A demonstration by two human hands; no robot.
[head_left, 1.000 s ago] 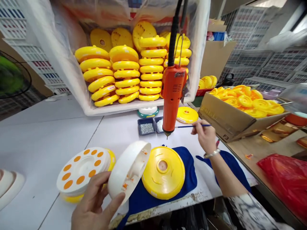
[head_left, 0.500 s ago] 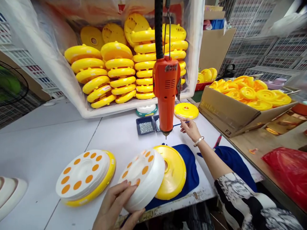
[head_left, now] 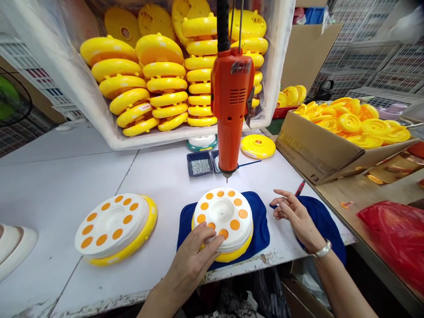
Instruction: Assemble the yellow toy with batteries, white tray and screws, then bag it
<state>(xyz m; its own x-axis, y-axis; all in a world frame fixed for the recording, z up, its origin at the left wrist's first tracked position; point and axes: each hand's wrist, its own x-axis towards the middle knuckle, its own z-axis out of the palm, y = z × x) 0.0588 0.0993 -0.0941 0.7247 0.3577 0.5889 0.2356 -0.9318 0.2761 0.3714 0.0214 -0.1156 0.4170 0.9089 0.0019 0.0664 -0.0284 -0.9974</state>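
Observation:
My left hand lies over the front of a white plastic disc with orange dots, its fingers pressed on the rim. That disc sits on a yellow plastic base, on a navy cloth. My right hand hangs open just right of the cloth, holding nothing. Above the disc, an orange electric screwdriver hangs on its cable. A thin blue-handled brush lies behind, beside a small dark tray of silver grains.
A matching white and yellow disc sits on the white table to the left. Behind stands a plastic-lined bin of stacked yellow parts. A cardboard box of yellow parts sits at right, with a red bag lower down.
My left hand has lowered the white disc flat onto the yellow base. My right hand no longer holds the brush, which now lies on the table. The view has shifted slightly.

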